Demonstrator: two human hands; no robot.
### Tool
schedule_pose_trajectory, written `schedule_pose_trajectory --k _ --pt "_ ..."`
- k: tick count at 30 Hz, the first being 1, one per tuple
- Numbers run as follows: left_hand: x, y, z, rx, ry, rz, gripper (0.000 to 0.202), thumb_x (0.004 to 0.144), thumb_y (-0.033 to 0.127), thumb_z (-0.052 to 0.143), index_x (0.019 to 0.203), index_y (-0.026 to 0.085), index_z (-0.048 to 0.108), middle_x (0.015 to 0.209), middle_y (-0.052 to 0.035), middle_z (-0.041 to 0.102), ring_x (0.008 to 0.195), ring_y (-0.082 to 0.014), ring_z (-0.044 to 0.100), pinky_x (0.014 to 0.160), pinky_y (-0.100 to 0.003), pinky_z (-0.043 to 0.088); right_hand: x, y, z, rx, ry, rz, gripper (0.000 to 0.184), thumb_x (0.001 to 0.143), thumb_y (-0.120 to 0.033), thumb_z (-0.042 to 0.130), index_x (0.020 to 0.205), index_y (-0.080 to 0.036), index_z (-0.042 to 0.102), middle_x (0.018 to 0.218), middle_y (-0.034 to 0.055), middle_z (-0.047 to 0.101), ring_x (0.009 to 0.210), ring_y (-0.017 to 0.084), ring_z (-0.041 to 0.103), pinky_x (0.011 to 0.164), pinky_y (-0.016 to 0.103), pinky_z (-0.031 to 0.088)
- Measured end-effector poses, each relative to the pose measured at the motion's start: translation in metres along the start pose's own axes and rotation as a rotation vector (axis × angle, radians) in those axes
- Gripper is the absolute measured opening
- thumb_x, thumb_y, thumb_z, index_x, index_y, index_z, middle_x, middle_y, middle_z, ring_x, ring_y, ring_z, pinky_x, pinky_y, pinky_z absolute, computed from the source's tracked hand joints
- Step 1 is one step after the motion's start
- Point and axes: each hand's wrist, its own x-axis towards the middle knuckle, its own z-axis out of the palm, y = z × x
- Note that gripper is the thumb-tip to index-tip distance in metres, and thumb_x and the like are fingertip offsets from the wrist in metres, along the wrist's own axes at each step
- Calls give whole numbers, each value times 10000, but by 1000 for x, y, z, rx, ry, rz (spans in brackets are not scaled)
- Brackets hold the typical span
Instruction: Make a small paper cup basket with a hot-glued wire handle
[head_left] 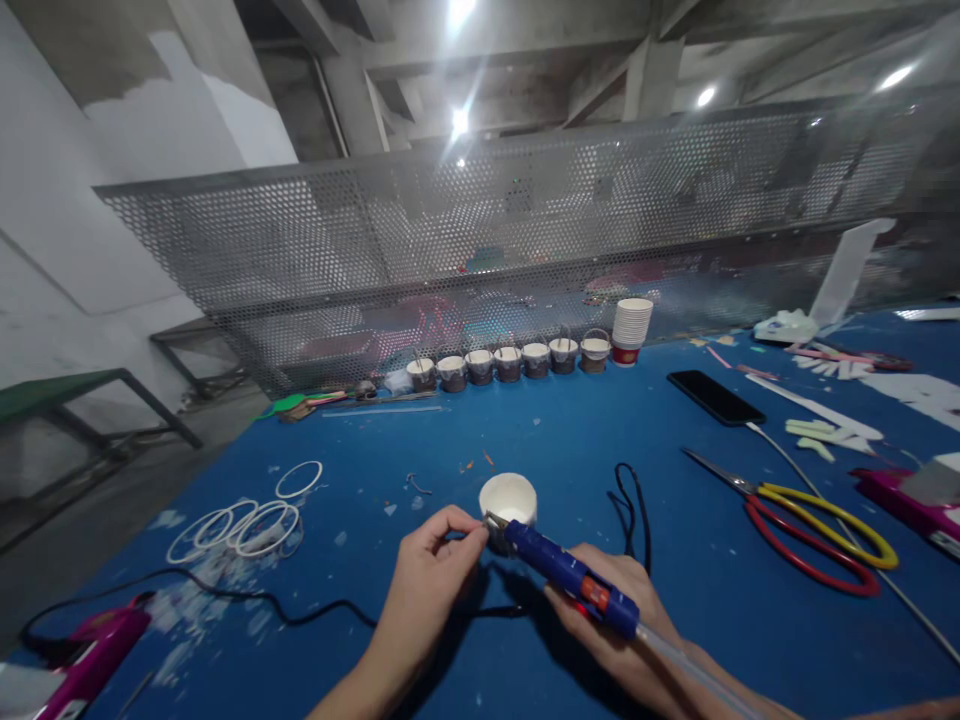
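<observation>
My right hand (619,610) is wrapped round a blue hot glue gun (551,560) with an orange label and a small red light; a clear glue stick (690,665) runs out of its back. The gun's metal tip lies at the near left rim of a small white paper cup (508,494), which stands upright on the table. Thumb and forefinger of my left hand (431,570) are pinched together beside that tip, at the cup's edge. What they grip is hidden. The cup's lower side is dark and partly covered by the gun and fingers.
Several small dark-wrapped cups (508,365) line the back of the blue table (360,450), beside stacked paper cups (632,330). White rings (270,528) and a black cord (277,608) lie left. Scissors (795,520), a phone (716,397) and scraps lie right.
</observation>
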Motion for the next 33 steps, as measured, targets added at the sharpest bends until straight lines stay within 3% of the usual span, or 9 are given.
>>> schedule_pose_trajectory --k 6,17,22,26,33 --pt "1 -3 0 -65 6 -18 227 617 338 699 656 163 560 465 89 353 411 -48 260 412 -188 179 -1 -2 -2 -10 43 33 206 860 -289 493 674 -202 484 541 -45 517 439 81 475 457 194 376" --pt "0 0 0 -32 -31 -31 257 647 397 682 656 156 591 407 81 369 375 -53 287 414 -196 157 0 -3 -2 -2 23 6 229 866 -289 473 655 -200 473 532 -42 505 435 78 463 462 200 379" --pt "2 -1 -1 -8 -28 -15 252 643 399 682 650 158 609 483 64 433 386 -48 299 409 -196 174 1 -4 -4 22 25 40 225 858 -280 484 647 -203 465 536 -44 501 436 75 459 450 194 371" --pt "2 0 -2 56 -13 74 214 652 366 678 626 159 631 589 36 488 424 -55 318 412 -206 222 1 -2 -2 16 24 28 205 855 -275 486 665 -199 480 542 -40 511 439 77 463 454 198 372" --pt "1 1 -4 307 10 324 154 724 270 607 605 178 638 642 -2 539 582 -126 474 536 -231 356 0 0 -1 9 -12 23 198 860 -270 479 677 -194 486 548 -36 517 446 75 462 460 195 369"
